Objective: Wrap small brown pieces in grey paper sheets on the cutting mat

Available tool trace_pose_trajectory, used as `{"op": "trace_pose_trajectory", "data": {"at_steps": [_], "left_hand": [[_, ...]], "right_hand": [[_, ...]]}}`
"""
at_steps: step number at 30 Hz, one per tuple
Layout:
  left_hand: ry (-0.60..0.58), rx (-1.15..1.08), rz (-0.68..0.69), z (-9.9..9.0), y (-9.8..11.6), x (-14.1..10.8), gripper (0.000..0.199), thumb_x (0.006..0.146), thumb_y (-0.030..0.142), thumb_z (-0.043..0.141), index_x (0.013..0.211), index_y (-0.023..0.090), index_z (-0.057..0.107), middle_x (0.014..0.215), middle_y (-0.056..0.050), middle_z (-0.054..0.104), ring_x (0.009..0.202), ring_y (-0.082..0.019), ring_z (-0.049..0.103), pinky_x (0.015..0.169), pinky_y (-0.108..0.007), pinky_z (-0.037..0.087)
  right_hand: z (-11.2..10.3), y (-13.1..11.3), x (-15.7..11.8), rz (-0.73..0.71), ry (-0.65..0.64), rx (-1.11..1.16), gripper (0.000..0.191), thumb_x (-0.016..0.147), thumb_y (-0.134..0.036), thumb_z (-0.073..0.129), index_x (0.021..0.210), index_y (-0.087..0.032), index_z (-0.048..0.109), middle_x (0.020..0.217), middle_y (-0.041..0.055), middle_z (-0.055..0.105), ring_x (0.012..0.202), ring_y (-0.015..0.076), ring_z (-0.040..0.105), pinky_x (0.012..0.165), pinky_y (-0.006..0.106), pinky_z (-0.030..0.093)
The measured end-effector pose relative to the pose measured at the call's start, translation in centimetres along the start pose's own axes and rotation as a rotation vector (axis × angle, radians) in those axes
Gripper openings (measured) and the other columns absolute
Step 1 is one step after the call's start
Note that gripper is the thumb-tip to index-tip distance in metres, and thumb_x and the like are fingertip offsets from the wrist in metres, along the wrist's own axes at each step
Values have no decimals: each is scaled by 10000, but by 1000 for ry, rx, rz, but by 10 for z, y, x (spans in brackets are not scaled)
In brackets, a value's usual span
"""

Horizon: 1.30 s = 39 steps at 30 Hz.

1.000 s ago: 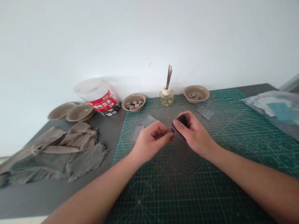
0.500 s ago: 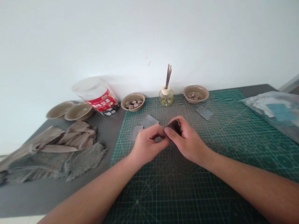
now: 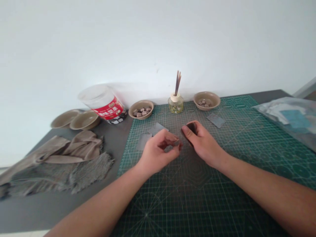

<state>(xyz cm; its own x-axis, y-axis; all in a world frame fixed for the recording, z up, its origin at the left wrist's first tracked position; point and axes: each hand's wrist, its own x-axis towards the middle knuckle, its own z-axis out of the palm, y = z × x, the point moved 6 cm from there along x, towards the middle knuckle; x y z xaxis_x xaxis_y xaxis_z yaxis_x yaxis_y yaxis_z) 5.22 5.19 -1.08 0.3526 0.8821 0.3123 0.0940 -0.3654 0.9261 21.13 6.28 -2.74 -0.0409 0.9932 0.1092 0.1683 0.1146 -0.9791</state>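
In my right hand (image 3: 207, 143) is a dark brown folded sheet (image 3: 191, 127) that looks like sandpaper, gripped between thumb and fingers. Just left of it, my left hand (image 3: 160, 149) pinches a small greyish stone (image 3: 176, 143) between thumb and fingertips, mostly hidden by them. The two hands are a little apart, above the green cutting mat (image 3: 177, 197). Behind my left hand, grey sandpaper-like rectangles (image 3: 144, 141) lie overlapping. Another grey rectangle (image 3: 216, 120) rests beyond my right hand.
Stones lie in a left bowl (image 3: 130, 112) and a right bowl (image 3: 216, 102), with a reed diffuser (image 3: 175, 104) between them. Leftward are a red-labelled plastic tub (image 3: 110, 110), two more bowls (image 3: 85, 121) and crumpled cloths (image 3: 84, 148). A clear bag (image 3: 293, 115) lies far right.
My hands have separated: the right has shifted slightly right with the dark sheet, and the left fingers have come away from it, showing the small stone.
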Motion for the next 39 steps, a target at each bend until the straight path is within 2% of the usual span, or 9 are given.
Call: {"op": "trace_pose_trajectory", "data": {"at_steps": [3,7,17,21,26,29,34,39], "left_hand": [[7,131,13,-2,0,1,80,817,136,680,832,189,622,804,-21,691,753,-149,669,708,-276,543],[-16,312,41,-2,2,2,113,811,135,676,737,183,607,697,12,633,662,-119,589,631,-240,477],[9,251,96,-1,9,0,141,825,110,678,737,176,589,722,18,640,663,-105,578,629,-231,454],[3,198,143,0,12,-2,161,821,75,678,742,179,583,762,12,660,683,-103,593,650,-237,467],[1,-20,86,1,6,-1,135,837,111,704,825,187,593,916,-43,696,804,-151,662,713,-284,526],[-16,-65,71,3,4,-1,164,822,90,702,829,190,572,925,-47,691,827,-162,669,734,-301,538],[-42,118,82,3,3,0,171,793,54,678,773,185,571,797,3,640,751,-129,613,690,-264,497],[-38,246,77,0,1,2,169,802,57,664,744,184,569,722,28,605,690,-109,565,643,-245,451]], "right_hand": [[5,-10,-7,-65,-33,21,303,967,-527,564,938,-229,522,861,8,602,834,185,593,787,340,470],[12,-14,-14,-115,-69,-43,290,942,-509,615,999,-237,532,908,19,620,874,198,601,834,358,472],[11,-17,-17,-131,-44,-73,289,950,-501,606,1004,-234,509,878,14,607,837,195,591,806,362,463],[12,-19,-18,-152,-83,-43,290,953,-500,605,1025,-234,516,894,11,604,836,184,585,786,348,461],[1,-9,-6,-82,-18,-103,316,970,-535,558,985,-222,524,858,12,592,822,187,578,767,351,445],[-1,-10,-4,-73,-3,-87,334,983,-551,521,939,-220,519,837,7,574,803,181,569,761,348,440],[10,-18,-15,-149,-71,-62,287,971,-511,566,995,-230,514,874,11,591,821,183,580,764,340,457],[11,-13,-14,-148,-55,-161,286,959,-501,588,1020,-231,514,886,22,622,844,200,595,795,359,457]]}}
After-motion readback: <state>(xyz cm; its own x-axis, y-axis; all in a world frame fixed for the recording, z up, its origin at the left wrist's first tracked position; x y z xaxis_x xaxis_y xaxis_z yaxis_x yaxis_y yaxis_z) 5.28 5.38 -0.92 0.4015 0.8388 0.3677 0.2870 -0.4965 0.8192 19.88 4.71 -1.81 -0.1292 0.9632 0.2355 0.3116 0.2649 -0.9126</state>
